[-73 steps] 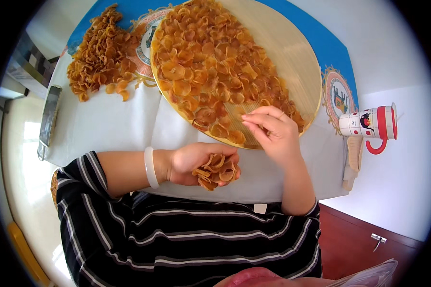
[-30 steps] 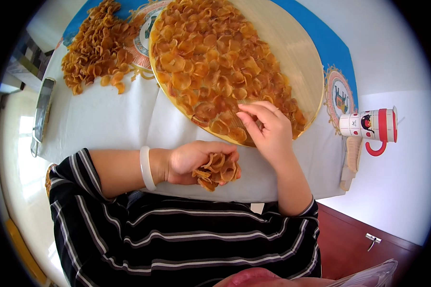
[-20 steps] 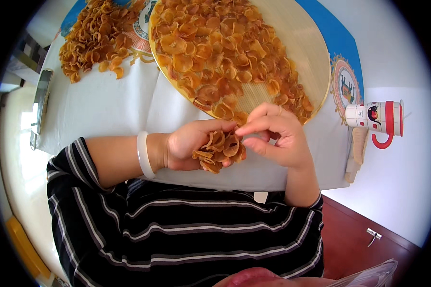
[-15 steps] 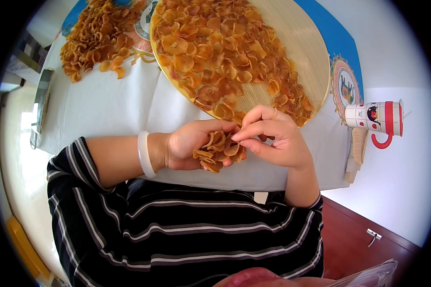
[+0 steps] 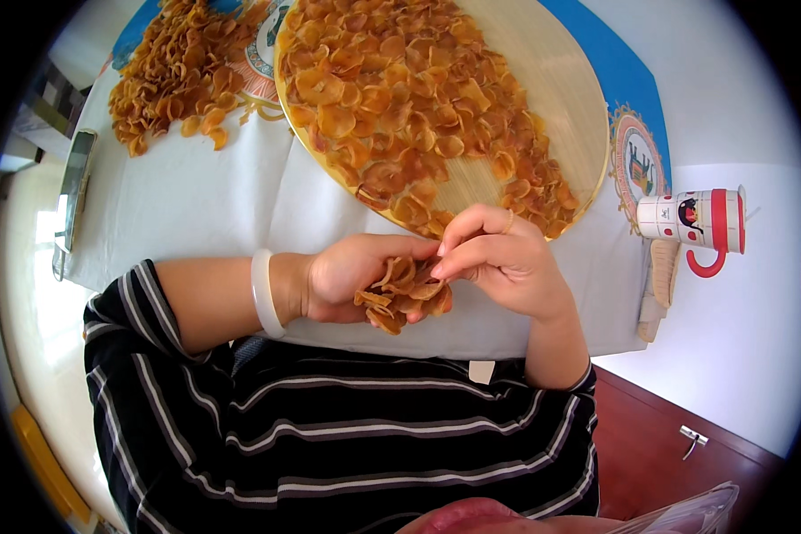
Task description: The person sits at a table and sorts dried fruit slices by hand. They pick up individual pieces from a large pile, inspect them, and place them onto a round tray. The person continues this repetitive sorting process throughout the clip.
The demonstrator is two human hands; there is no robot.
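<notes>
My left hand [image 5: 336, 274], with a white bangle at its wrist, is cupped palm up around a handful of curled orange-brown dried slices [image 5: 399, 298]. Thumb and fingers of my right hand [image 5: 514, 265] are pinched together at the upper right of that handful, on a dried slice that the fingertips partly hide. Just beyond both hands lies a round pale woven tray [image 5: 556, 84], much of it covered by similar dried slices [image 5: 400, 98]. More of them form a loose heap [image 5: 173, 76] on the white tablecloth [image 5: 214, 200] at the far left.
A phone-like slab [image 5: 77, 187] stands at the table's left edge. On the right are a white mug [image 5: 690, 218] with a red handle and a pale wooden object [image 5: 660, 280]. A blue patterned cloth [image 5: 623, 71] shows behind the tray. Below right is a dark red cabinet [image 5: 641, 436].
The slices in my left hand have shifted and hang slightly lower. My right fingertips have moved slightly left against the handful. The whole view has drifted a little.
</notes>
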